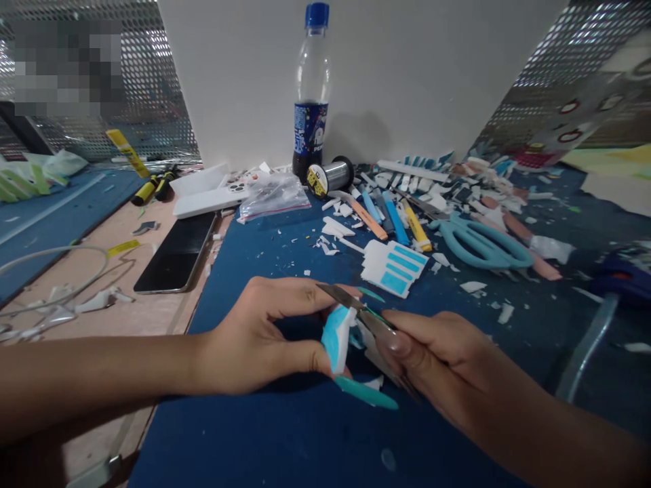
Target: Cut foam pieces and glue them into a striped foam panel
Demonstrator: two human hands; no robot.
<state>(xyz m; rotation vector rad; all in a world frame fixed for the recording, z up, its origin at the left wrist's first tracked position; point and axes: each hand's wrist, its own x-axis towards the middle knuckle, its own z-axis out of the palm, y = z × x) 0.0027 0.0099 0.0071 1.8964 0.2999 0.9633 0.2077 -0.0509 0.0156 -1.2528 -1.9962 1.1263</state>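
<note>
My left hand (259,335), with long teal nails, pinches a small blue-and-white piece that looks like foam (338,339) between thumb and fingers. My right hand (447,359) is closed around a knife (373,320), whose metal blade points left across the top of the piece, close to my left fingers. Whether the edge touches the piece, I cannot tell. Part of the piece is hidden behind the blade and my right fingers. Just beyond my hands, a white piece with blue stripes (399,268) lies flat on the blue mat (264,440).
Teal-handled scissors (483,244), colored cutters (394,217) and many white scraps (458,179) lie at the right back. A cola bottle (311,102) stands behind a wire spool (333,176). A phone (178,254) and yellow markers (146,190) lie to the left.
</note>
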